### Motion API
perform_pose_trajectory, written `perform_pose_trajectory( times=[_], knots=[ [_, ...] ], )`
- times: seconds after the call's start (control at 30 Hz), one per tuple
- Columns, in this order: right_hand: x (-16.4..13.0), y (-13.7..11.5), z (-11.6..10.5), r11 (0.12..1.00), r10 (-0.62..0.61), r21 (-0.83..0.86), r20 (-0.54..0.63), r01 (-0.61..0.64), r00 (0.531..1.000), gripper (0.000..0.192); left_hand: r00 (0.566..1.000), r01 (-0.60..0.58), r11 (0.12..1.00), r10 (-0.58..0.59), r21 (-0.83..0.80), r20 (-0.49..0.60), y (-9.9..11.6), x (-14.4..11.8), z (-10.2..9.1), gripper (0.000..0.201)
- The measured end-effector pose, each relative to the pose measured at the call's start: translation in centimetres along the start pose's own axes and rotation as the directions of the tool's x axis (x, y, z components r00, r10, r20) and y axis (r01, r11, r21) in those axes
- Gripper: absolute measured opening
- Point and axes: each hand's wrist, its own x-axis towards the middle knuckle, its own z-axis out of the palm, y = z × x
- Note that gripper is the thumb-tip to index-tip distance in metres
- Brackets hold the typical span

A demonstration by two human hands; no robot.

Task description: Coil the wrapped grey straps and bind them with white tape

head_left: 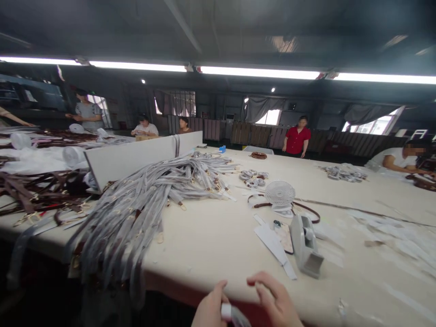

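Note:
At the table's near edge, my left hand (209,309) closes round a strap in grey-looking plastic wrap (239,316) with a white band (225,311) at its end. Most of this strap lies below the picture's edge. Just to its right is my right hand (276,300), its fingers apart and bent, with nothing seen in them. A large heap of plastic-wrapped straps (136,209) with gold clasps and brown ends lies to the left, partly hanging over the edge. Ahead on the right stands a grey tape dispenser (305,245), beside a phone (283,236) and white paper strips (272,245).
A small white fan (279,195) stands behind the phone, with a brown strap (308,209) around it. Coiled wrapped straps (254,178) lie beyond. A white divider board (146,156) separates brown straps (30,193) at left. Co-workers are around the tables; one wears a red shirt (297,140).

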Motion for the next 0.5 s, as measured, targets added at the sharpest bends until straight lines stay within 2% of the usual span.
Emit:
perform_pose_trajectory(
  times=[0.07, 0.13, 0.2, 0.3, 0.37, 0.4, 0.5],
  knots=[
    [0.6, -0.5, -0.9, 0.985, 0.150, 0.090, -0.009, -0.149, 0.989, 0.048, 0.999, 0.012, 0.998, -0.015, -0.066, -0.050, 0.3, -0.5, -0.8, 0.062],
    [1.2, -0.2, -0.9, 0.907, 0.323, 0.243, 0.120, -0.344, 0.939, 0.059, 0.999, 0.031, 0.990, -0.033, -0.134, -0.009, 0.5, -0.3, -1.1, 0.056],
    [1.3, 0.7, -0.2, 0.815, 0.417, 0.317, 0.263, -0.486, 0.870, 0.067, 0.996, 0.084, 0.980, -0.077, -0.182, 0.044, 0.3, 0.1, -0.9, 0.054],
    [0.7, 1.4, 1.2, 0.700, 0.430, 0.313, 0.533, -0.642, 0.729, 0.071, 0.986, 0.156, 0.963, -0.140, -0.221, 0.088, -0.6, 0.3, -0.4, 0.052],
    [0.4, 1.2, 1.8, 0.709, 0.402, 0.237, 0.638, -0.665, 0.656, 0.070, 0.982, 0.182, 0.954, -0.163, -0.238, 0.099, -1.1, 0.2, -0.1, 0.051],
    [0.3, 1.0, 2.0, 0.739, 0.398, 0.193, 0.647, -0.645, 0.650, 0.070, 0.980, 0.190, 0.951, -0.169, -0.245, 0.104, -1.4, 0.2, 0.0, 0.050],
    [0.1, 0.6, 2.4, 0.814, 0.395, 0.113, 0.610, -0.569, 0.687, 0.066, 0.977, 0.203, 0.943, -0.178, -0.263, 0.116, -1.9, 0.2, 0.1, 0.045]
  ],
)
